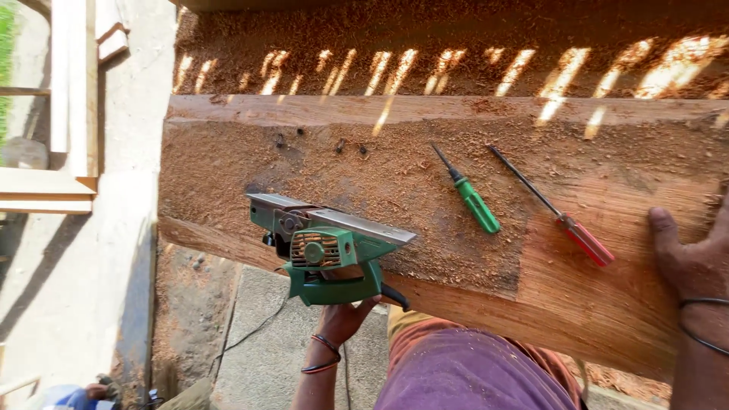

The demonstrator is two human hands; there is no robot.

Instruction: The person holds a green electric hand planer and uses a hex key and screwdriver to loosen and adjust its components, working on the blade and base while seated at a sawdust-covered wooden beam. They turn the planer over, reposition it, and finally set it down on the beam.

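Purple shirt (463, 372) sits closest. My left hand (342, 319) grips the green planer (330, 254) at the wood slab's (592, 304) near edge, lying lengthwise along it. My right hand (695, 266) rests flat, fingers open, far right.

floor: pale concrete ground (129, 228) lying in sunlight, long shadows falling across it | slab: grey paving (266, 349) sitting below, a thin cable (254, 330) trailing over it | left: pale timber boards (72, 99) stacking up | far left: grass strip (6, 61) showing | light: sun streaking in bright bars over sawdust (456, 53)
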